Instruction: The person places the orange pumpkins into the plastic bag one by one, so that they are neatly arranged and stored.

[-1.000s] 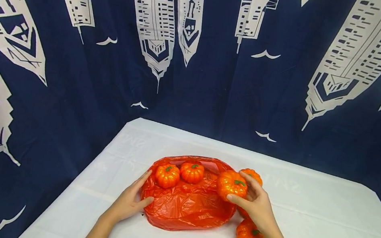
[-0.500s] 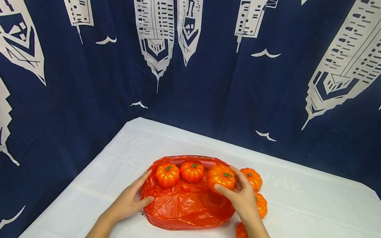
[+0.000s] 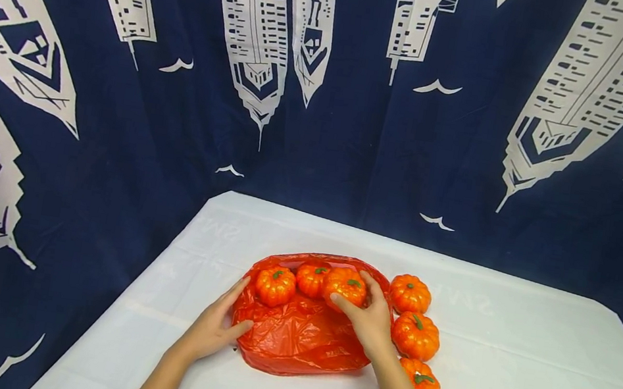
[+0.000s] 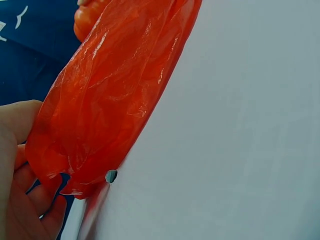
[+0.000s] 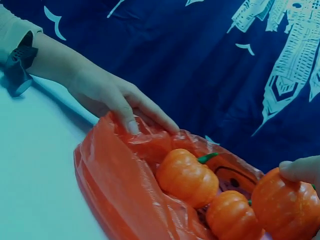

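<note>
A red plastic bag [image 3: 296,345] lies with its mouth spread on the table, two small orange pumpkins [image 3: 275,286] [image 3: 311,279] inside near its far rim. My right hand [image 3: 368,319] grips another small pumpkin [image 3: 342,286] between thumb and fingers, over the bag beside those two. Part of this pumpkin [image 5: 282,207] is cut off in the right wrist view. My left hand [image 3: 211,330] holds the left end of the bag. In the left wrist view, the thumb lies on one side of the plastic and the other fingers are partly behind it.
Three more pumpkins [image 3: 410,294] [image 3: 416,335] [image 3: 423,386] stand in a row along the bag's right side; the right forearm partly covers the nearest. A white cloth [image 3: 532,372] covers the table. Behind hangs a navy curtain [image 3: 326,176] with white building prints.
The right hand has moved left with the pumpkin, from the bag's right rim to beside the two pumpkins in it. The left hand has stayed at the bag's left end.
</note>
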`<state>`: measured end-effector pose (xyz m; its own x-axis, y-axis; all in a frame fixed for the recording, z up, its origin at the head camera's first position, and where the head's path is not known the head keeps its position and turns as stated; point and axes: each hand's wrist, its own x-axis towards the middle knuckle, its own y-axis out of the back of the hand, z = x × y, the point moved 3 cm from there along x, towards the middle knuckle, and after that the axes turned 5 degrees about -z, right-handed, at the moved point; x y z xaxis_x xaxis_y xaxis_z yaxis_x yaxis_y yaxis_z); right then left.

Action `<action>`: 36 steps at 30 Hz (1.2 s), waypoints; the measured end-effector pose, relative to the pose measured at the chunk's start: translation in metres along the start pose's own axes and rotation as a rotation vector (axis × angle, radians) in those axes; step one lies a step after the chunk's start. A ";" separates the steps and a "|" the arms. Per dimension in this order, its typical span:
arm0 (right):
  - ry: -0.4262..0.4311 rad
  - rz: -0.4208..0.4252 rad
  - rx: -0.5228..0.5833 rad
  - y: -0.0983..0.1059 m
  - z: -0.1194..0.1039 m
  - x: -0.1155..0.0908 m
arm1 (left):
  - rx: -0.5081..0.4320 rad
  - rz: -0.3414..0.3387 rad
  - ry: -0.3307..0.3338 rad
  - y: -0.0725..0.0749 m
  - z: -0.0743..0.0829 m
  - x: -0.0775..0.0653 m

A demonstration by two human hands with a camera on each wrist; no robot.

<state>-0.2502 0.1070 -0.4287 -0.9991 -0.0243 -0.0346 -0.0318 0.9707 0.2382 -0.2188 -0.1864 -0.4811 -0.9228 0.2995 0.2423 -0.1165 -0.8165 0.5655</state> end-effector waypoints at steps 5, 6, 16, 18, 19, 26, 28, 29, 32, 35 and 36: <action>-0.010 0.072 -0.057 -0.006 0.002 0.002 | 0.004 -0.002 -0.003 0.000 0.000 0.000; -0.003 0.087 -0.062 -0.008 0.002 0.003 | 0.003 -0.003 -0.003 0.000 0.000 0.000; 0.024 0.217 -0.092 -0.021 0.006 0.013 | -0.006 -0.002 0.006 0.001 0.001 -0.001; 0.041 0.238 -0.094 -0.022 0.008 0.014 | -0.003 -0.006 0.007 0.001 0.001 -0.001; 0.050 0.248 -0.095 -0.023 0.008 0.015 | -0.001 -0.007 0.006 0.001 0.001 -0.001; 0.061 0.272 -0.099 -0.024 0.016 0.020 | 0.001 -0.005 -0.007 0.001 0.001 0.000; 0.054 0.271 -0.105 -0.023 0.018 0.022 | 0.006 -0.005 -0.005 0.001 0.000 0.000; 0.052 0.269 -0.109 -0.023 0.019 0.023 | 0.008 -0.006 -0.005 0.001 0.000 0.000; 0.047 0.266 -0.118 -0.022 0.022 0.024 | 0.012 -0.005 -0.005 0.000 0.000 0.000; 0.046 0.265 -0.121 -0.023 0.024 0.025 | 0.012 -0.004 -0.010 0.000 0.000 0.000; 0.048 0.270 -0.121 -0.024 0.025 0.025 | 0.013 -0.004 -0.012 0.000 0.000 0.001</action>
<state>-0.2742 0.0890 -0.4591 -0.9719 0.2170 0.0909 0.2352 0.9081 0.3466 -0.2194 -0.1865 -0.4810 -0.9179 0.3086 0.2494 -0.1154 -0.8091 0.5763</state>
